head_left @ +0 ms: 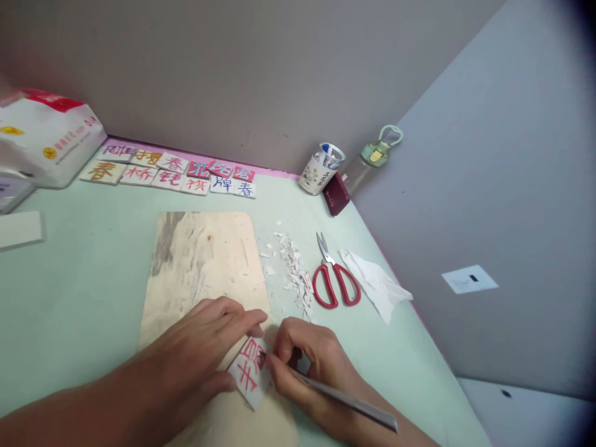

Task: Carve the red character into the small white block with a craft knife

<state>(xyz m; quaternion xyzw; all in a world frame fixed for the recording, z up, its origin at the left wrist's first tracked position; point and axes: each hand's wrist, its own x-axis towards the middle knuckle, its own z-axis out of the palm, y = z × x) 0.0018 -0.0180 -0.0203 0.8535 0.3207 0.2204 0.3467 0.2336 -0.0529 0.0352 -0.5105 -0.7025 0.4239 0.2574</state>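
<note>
One white tile (pixel 249 388) with red marks lies between the two hands, on one board (pixel 209 261); a corner points to the person, but its long axis, partly covered, I cannot tell. The left hand (pixel 218 326), curved, holds it between thumb and fingers. The right hand (pixel 311 354), closed as for writing, grips one thin tool (pixel 354 405), pointing forward-left to the tile. Beyond both hands lie twelve tiles (pixel 170 179) in two rows; ahead of the right, one pair of scissors (pixel 328 256).
</note>
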